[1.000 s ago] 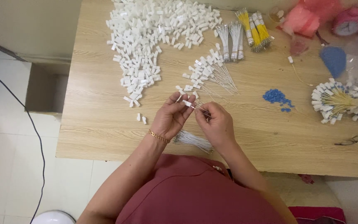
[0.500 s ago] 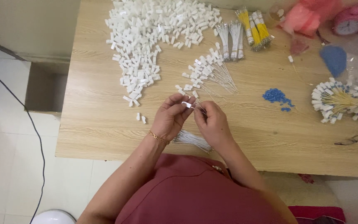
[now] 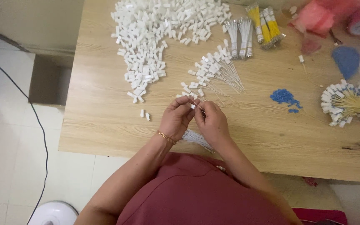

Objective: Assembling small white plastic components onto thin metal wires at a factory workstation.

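White plastic everywhere on this wooden tabletop (image 3: 105,125), and right at the near edge the two hands have met over one small piece. The left hand (image 3: 176,118) has its fingers curled shut, pinching a small white connector block (image 3: 193,106) at the fingertips, while the right hand (image 3: 211,123) closes on a thin white wire (image 3: 199,107) and points its end at that block. Underneath the palms a bundle of white wires (image 3: 194,138) fans toward the person's body; which hand carries it I cannot tell.

Good form here, by my reading, means a firm hold on the block, the wire gripped close to its tip so it cannot bend, and a straight push along the opening.

The block sits exactly between the two sets of fingertips, touching both, lifted just above the wood. Beyond the hands lies a spread of finished wired blocks (image 3: 213,71), further back the big heap of loose white blocks (image 3: 155,37), and two stray blocks (image 3: 144,114) just left of the left hand. Blue beads (image 3: 284,98) sit well off to the right.
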